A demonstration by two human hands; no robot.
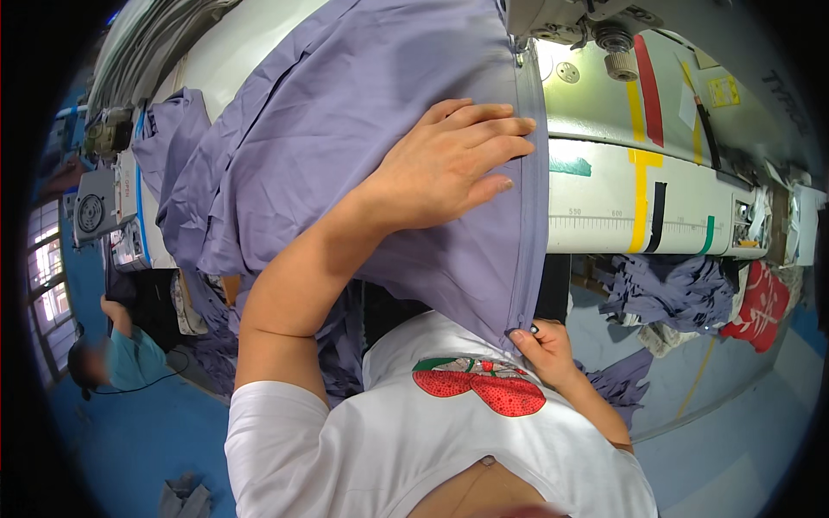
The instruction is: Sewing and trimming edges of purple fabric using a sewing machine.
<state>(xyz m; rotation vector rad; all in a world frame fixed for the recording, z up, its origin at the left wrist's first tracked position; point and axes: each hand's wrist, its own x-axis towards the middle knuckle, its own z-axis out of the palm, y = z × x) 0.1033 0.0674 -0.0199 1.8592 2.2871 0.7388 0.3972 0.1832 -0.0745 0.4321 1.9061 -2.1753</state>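
Note:
A large piece of lavender fabric [328,147] lies across the sewing table, its right edge running straight along a folded seam toward me. My left hand [453,164] rests flat on this cloth near the seam, fingers stretched out and somewhat apart. Close to my body, my right hand [546,350] pinches the lower corner of the fabric between thumb and fingers. A small dark tip shows beside that thumb; its kind cannot be made out. At the far end of the seam, the needle area of a sewing machine [574,22] stands over the cloth.
The white table edge [591,194] carries a ruler scale and coloured tape strips. Bundled lavender cloth [669,289] and a red cloth [760,302] lie at the right. Stacked grey fabric [155,52] sits at the far left. A person in a teal top [134,358] is at the left.

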